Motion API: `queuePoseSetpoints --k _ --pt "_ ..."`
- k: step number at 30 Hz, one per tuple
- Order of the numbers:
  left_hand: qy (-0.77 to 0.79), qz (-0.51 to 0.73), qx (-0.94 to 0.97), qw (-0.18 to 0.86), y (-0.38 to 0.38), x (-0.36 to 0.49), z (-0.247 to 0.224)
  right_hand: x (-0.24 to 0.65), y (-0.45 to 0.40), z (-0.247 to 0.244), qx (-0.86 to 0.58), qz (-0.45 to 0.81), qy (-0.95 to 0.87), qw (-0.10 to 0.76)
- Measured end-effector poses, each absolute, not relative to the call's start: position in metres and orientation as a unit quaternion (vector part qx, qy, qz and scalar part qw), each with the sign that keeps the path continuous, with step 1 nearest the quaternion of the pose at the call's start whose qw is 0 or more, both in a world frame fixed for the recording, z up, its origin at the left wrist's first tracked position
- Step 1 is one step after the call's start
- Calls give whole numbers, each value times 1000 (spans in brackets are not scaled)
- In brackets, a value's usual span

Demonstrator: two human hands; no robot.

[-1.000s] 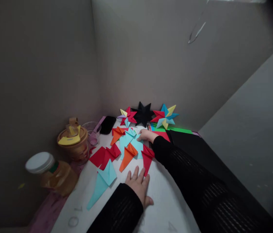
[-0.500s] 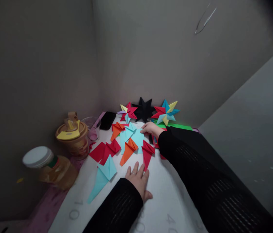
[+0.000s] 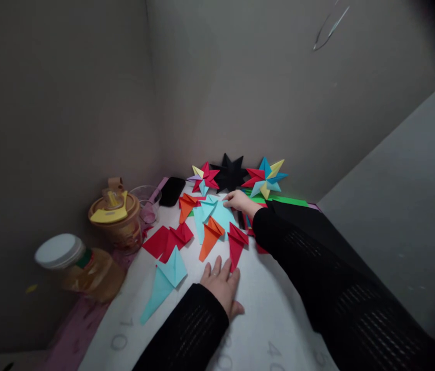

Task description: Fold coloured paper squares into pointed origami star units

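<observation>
My left hand (image 3: 222, 284) lies flat on the white mat (image 3: 267, 304), fingers spread, with the fingertips by the lower end of a folded red paper piece (image 3: 236, 241). Farther back, my right hand (image 3: 238, 200) pinches the upper right edge of a light blue paper sheet (image 3: 223, 214). Partly over that sheet rest a folded light blue piece (image 3: 207, 206) and a folded orange piece (image 3: 212, 234). Another orange piece (image 3: 188, 205) sits at the back left. Folded red paper (image 3: 171, 241) and a larger light blue piece (image 3: 169, 275) lie left of my left hand.
Against the wall lean a small multicoloured paper star (image 3: 205, 178), a black star (image 3: 229, 174) and a larger multicoloured star (image 3: 265, 178). A phone (image 3: 172, 191), a clear cup (image 3: 150, 198), a brown lidded cup (image 3: 119, 226) and a white-lidded jar (image 3: 93, 270) stand left. Black sheets (image 3: 302, 216) lie right.
Under my right hand's pull, the light blue sheet has shifted and now bends. The front orange piece has slid slightly right and turned more upright. My left hand stays in place.
</observation>
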State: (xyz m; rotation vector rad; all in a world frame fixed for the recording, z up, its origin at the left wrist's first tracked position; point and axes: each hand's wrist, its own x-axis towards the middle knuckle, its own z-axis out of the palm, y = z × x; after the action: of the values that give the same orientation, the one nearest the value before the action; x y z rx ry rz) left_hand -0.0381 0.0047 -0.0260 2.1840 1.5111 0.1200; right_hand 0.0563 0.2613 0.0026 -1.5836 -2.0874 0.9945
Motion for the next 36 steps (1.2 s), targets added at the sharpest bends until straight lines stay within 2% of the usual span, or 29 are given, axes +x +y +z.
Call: queuePoseSetpoints --k 4,9,13,19,24,29,36 --pt "599 87 778 169 8 -42 -17 48 257 6 -548 297 -766 157" --pt "670 -14 710 215 11 -49 -19 41 254 -2 -554 254 -774 172" --pt "670 -42 706 225 11 -52 -16 44 258 -4 -578 235 -757 195" --pt "691 -32 692 205 8 -47 -2 54 253 -7 -605 278 -720 194" --pt "670 27 720 180 3 -39 -19 61 242 -17 -602 301 -721 164" --pt "641 38 741 197 3 -38 -41 63 246 -14 -597 238 -751 151" --pt "636 19 743 207 3 -42 -30 80 262 12 -573 145 -794 142"
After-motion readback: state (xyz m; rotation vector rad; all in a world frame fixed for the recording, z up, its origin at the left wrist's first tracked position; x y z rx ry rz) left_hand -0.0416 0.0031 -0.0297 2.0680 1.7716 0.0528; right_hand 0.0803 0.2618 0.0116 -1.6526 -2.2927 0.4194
